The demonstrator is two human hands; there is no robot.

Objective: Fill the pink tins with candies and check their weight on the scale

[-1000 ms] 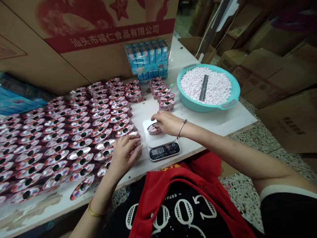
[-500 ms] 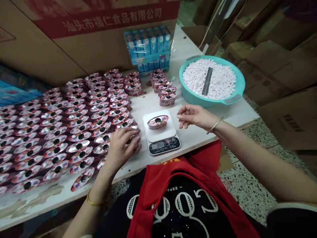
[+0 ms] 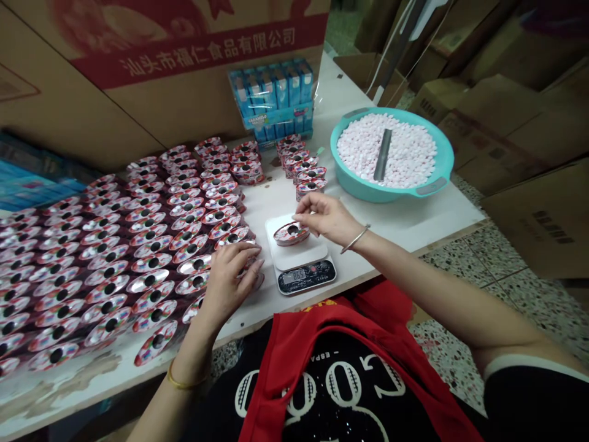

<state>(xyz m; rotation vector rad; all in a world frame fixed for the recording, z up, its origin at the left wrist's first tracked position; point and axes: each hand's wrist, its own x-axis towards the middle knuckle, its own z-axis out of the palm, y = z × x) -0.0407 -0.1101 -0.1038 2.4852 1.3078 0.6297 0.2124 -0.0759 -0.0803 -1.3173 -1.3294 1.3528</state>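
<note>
A small white digital scale (image 3: 304, 275) sits at the table's near edge with one red-and-silver oval tin (image 3: 289, 234) on its platform. My right hand (image 3: 327, 218) hovers over that tin, fingertips pinched together just above its right end; I cannot see anything between them. My left hand (image 3: 229, 279) lies on the near right end of the rows of tins (image 3: 138, 245), fingers curled over one tin. A teal bowl (image 3: 368, 190) of pink-white tablets (image 3: 407, 153) stands at the far right with a metal scoop (image 3: 382, 146) lying in it.
Short stacks of tins (image 3: 304, 170) stand between scale and bowl. A shrink-wrapped pack of blue boxes (image 3: 276, 98) leans on a large printed carton (image 3: 184, 92) behind the table. Brown cartons (image 3: 529, 123) crowd the floor at right. The table edge (image 3: 442, 239) runs near my right forearm.
My right hand left the tin on the scale, swung right towards the bowl, then came back over the tin. The scale's reading rose. My left hand stayed on the tins.
</note>
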